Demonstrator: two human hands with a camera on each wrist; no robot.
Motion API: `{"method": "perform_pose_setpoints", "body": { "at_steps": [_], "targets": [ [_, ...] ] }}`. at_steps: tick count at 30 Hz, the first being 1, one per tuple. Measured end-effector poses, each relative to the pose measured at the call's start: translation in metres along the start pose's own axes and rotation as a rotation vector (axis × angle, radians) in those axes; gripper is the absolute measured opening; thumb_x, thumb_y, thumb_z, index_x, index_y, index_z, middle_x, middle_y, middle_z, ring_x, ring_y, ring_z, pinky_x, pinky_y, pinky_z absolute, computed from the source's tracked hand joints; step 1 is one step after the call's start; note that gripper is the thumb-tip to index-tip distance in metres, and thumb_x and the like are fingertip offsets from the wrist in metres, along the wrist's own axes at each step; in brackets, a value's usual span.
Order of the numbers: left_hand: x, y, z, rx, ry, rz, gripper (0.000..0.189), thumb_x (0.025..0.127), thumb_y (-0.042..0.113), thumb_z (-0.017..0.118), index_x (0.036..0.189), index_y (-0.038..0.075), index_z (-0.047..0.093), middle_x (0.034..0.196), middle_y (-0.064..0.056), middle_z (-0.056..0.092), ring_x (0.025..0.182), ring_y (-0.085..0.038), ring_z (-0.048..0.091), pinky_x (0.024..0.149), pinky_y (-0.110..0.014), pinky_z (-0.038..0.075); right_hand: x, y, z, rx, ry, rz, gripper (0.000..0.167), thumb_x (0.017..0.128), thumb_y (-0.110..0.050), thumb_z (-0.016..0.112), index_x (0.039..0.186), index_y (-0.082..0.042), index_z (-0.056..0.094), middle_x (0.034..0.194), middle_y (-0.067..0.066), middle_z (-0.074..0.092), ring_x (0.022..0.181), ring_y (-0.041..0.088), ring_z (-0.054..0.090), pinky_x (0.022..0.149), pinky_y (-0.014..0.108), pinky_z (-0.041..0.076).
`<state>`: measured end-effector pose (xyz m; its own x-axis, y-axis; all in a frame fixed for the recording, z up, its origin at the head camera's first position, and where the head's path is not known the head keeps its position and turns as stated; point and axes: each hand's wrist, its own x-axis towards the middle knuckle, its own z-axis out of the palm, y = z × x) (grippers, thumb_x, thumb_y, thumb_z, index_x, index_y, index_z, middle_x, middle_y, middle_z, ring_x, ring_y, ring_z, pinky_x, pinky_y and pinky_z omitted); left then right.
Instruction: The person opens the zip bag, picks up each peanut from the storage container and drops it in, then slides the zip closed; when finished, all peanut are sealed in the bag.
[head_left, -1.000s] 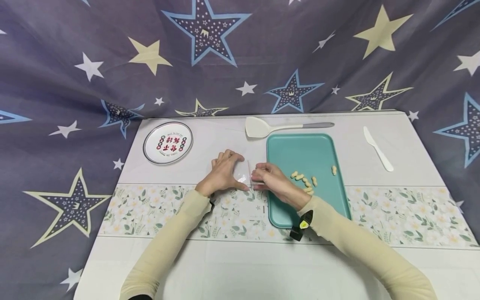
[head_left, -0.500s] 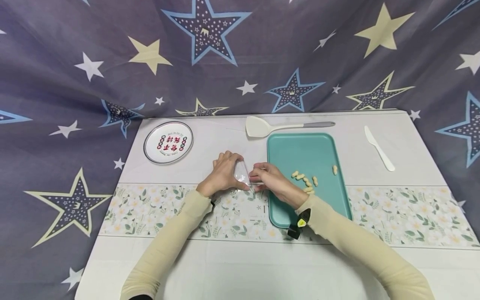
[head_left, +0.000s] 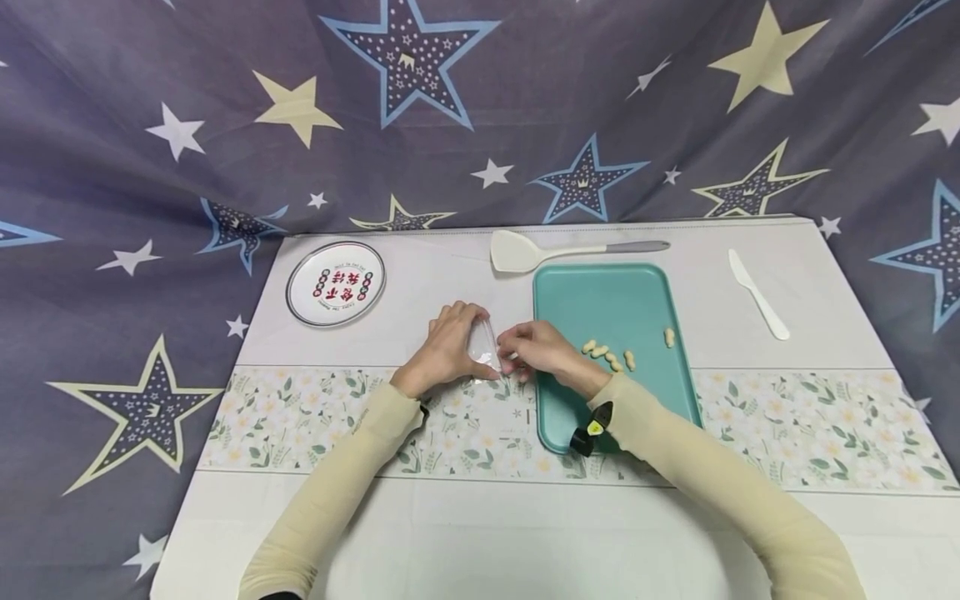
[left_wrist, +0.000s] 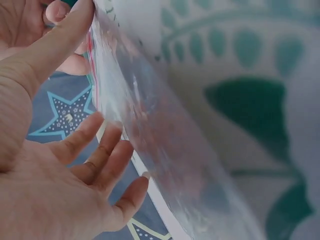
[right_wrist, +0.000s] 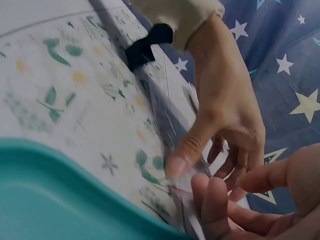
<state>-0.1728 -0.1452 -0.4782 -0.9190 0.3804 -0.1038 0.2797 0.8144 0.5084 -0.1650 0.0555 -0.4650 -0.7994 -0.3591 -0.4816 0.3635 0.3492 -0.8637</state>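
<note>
A clear zip-seal plastic bag (head_left: 482, 348) lies between my hands, with a red line along its mouth in the left wrist view. My left hand (head_left: 447, 346) holds the bag, thumb at the near end and fingers at the far end of its mouth. My right hand (head_left: 542, 346) pinches the mouth edge with its fingertips, as the right wrist view shows around the red-lined edge (right_wrist: 181, 190). Several peanuts (head_left: 600, 352) lie on the teal tray (head_left: 600, 300), partly under my right forearm. Nothing can be made out inside the bag.
A white turner (head_left: 517, 252) with a grey handle end lies behind the tray. At the back left sits a white plate (head_left: 330, 304) with red lettering. A white plastic knife (head_left: 757, 296) lies to the right. Behind the table hangs a star-patterned curtain (head_left: 480, 150).
The bag's mouth edge has gone from nearly straight to slanted and bowed. My right fingers have curled in closer, and the right wrist has shifted slightly up. The left hand has barely moved.
</note>
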Motion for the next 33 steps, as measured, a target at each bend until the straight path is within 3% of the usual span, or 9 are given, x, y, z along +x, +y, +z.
{"method": "perform_pose_setpoints", "body": {
  "at_steps": [8,15,26,33],
  "targets": [
    [-0.002,0.001,0.000,-0.011,0.011,0.023,0.098,0.065,0.037,0.101,0.145,0.009,0.053,0.137,-0.010,0.054,0.121,-0.028,0.049,0.099,-0.045,0.041,0.007,-0.003,-0.002,-0.072,0.003,-0.013,0.024,0.104,-0.010,0.060,0.122,0.004,0.068,0.080,0.013,0.075,0.056,0.012,0.065,0.050,0.022,0.053],
    [-0.004,0.003,0.000,-0.034,0.038,0.068,0.093,0.065,0.034,0.101,0.141,0.011,0.052,0.133,-0.009,0.054,0.119,-0.028,0.049,0.100,-0.045,0.041,0.013,-0.001,-0.004,-0.080,0.012,-0.018,0.019,0.101,-0.009,0.067,0.114,0.003,0.071,0.085,0.016,0.076,0.053,0.010,0.068,0.049,0.022,0.056],
    [-0.007,0.004,0.002,-0.037,0.038,0.088,0.095,0.064,0.035,0.102,0.142,0.011,0.053,0.133,-0.011,0.055,0.122,-0.029,0.050,0.104,-0.047,0.044,0.019,0.002,0.001,-0.215,0.083,-0.066,0.014,0.098,-0.012,0.070,0.103,-0.001,0.077,0.079,0.012,0.075,0.050,0.009,0.067,0.046,0.022,0.053],
    [-0.009,0.005,0.000,-0.056,0.029,0.081,0.098,0.068,0.034,0.099,0.149,0.011,0.049,0.141,-0.012,0.057,0.133,-0.031,0.052,0.117,-0.051,0.042,0.018,0.004,-0.003,-0.192,0.089,-0.065,0.014,0.098,-0.014,0.070,0.104,-0.003,0.078,0.072,0.008,0.075,0.051,0.011,0.067,0.045,0.022,0.049]
  ]
}}
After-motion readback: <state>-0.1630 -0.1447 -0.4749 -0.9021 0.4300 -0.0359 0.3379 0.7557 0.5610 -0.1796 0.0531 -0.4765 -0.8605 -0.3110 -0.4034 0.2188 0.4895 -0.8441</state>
